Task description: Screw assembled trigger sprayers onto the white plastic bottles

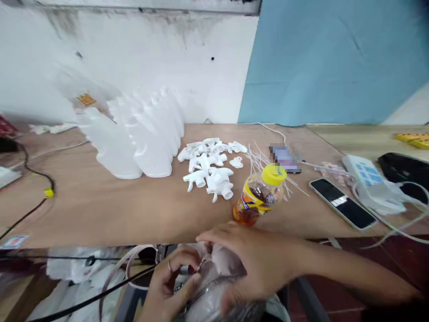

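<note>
By the front edge of the tabletop (134, 214), the left hand (172, 284) pinches a see-through bag (208, 299); the right hand (253, 261) spreads over it.

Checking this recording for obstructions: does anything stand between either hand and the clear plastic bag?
Nothing visible does. The left hand has its fingertips close at the bag, and the right hand reaches over it. The yellow-capped bottle stands beyond the right hand, outside that gap.
</note>
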`<action>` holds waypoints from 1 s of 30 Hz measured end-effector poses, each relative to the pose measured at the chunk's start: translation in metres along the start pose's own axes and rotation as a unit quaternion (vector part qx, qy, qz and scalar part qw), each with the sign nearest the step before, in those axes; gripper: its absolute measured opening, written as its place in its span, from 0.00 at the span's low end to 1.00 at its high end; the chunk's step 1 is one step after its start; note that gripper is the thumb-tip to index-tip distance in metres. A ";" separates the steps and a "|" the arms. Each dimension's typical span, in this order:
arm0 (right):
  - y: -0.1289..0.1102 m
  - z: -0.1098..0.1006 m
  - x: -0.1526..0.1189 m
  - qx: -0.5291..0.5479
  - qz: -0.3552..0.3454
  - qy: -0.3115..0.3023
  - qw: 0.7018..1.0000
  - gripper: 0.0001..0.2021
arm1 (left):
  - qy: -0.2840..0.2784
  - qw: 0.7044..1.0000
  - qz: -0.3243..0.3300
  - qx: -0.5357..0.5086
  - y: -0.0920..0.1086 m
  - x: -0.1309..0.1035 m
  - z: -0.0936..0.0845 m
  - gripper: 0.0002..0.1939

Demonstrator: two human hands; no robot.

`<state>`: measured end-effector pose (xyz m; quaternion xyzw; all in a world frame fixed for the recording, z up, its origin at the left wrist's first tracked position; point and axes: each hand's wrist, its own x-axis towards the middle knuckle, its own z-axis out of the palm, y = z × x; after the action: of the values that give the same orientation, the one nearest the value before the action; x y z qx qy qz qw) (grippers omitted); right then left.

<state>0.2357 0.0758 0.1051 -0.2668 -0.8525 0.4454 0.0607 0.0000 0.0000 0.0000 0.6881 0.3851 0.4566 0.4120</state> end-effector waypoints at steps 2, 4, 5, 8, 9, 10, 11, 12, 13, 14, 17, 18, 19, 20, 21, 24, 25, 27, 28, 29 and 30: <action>0.001 0.007 -0.012 -0.054 -0.015 -0.007 0.998 0.45 | 0.002 1.000 0.010 0.022 0.002 0.002 0.002 0.05; 0.001 0.012 -0.022 -0.095 -0.019 -0.006 0.995 0.43 | 0.002 0.999 0.027 0.042 0.003 0.004 0.004 0.06; 0.000 0.014 -0.025 -0.113 -0.013 -0.002 0.994 0.41 | 0.001 0.998 0.038 0.054 0.003 0.004 0.004 0.07; -0.004 0.018 -0.029 -0.139 -0.005 0.024 0.990 0.29 | -0.002 0.993 0.083 0.081 0.003 0.005 0.004 0.08; -0.005 0.019 -0.029 -0.146 -0.013 0.040 0.988 0.25 | -0.001 0.991 0.102 0.091 0.003 0.005 0.004 0.08; -0.006 0.021 -0.028 -0.154 -0.024 0.058 0.986 0.23 | -0.002 0.987 0.120 0.103 0.003 0.005 0.004 0.08; -0.007 0.022 -0.027 -0.162 -0.036 0.076 0.983 0.22 | -0.003 0.984 0.136 0.115 0.004 0.006 0.004 0.08; -0.007 0.024 -0.026 -0.168 -0.050 0.092 0.980 0.22 | -0.003 0.981 0.148 0.126 0.004 0.006 0.005 0.07; -0.007 0.026 -0.025 -0.175 -0.063 0.103 0.977 0.22 | -0.004 0.978 0.157 0.134 0.005 0.006 0.005 0.07; -0.007 0.028 -0.025 -0.183 -0.072 0.109 0.974 0.23 | -0.006 0.977 0.163 0.140 0.006 0.006 0.005 0.07; -0.008 0.031 -0.024 -0.213 -0.079 0.114 0.967 0.23 | -0.005 0.974 0.171 0.150 0.007 0.005 0.007 0.08; -0.008 0.032 -0.024 -0.222 -0.078 0.115 0.965 0.23 | -0.004 0.973 0.171 0.153 0.008 0.005 0.007 0.08; -0.008 0.032 -0.024 -0.228 -0.075 0.117 0.964 0.22 | -0.003 0.973 0.170 0.158 0.009 0.005 0.008 0.09; -0.009 0.032 -0.024 -0.229 -0.072 0.119 0.963 0.21 | -0.001 0.971 0.172 0.163 0.009 0.005 0.009 0.09; -0.009 0.033 -0.025 -0.226 -0.068 0.122 0.964 0.19 | 0.001 0.970 0.175 0.170 0.010 0.006 0.010 0.10; -0.009 0.040 -0.025 -0.225 -0.069 0.131 0.963 0.15 | 0.010 0.960 0.198 0.196 0.012 0.006 0.012 0.13; -0.008 0.043 -0.025 -0.238 -0.077 0.140 0.958 0.14 | 0.012 0.957 0.204 0.205 0.013 0.006 0.012 0.14; -0.005 0.048 -0.026 -0.273 -0.100 0.154 0.944 0.16 | 0.010 0.955 0.207 0.213 0.013 0.006 0.012 0.14; -0.004 0.049 -0.026 -0.285 -0.104 0.158 0.940 0.17 | 0.007 0.956 0.205 0.209 0.013 0.007 0.011 0.14; -0.003 0.049 -0.025 -0.290 -0.102 0.157 0.939 0.18 | 0.003 0.959 0.201 0.200 0.013 0.007 0.011 0.13; -0.003 0.048 -0.025 -0.285 -0.092 0.151 0.942 0.20 | 0.000 0.962 0.199 0.188 0.012 0.007 0.010 0.13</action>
<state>0.2400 0.0270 0.0821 -0.2573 -0.9454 0.1310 0.1511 0.0135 0.0001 0.0114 0.8159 0.3195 0.4486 0.1761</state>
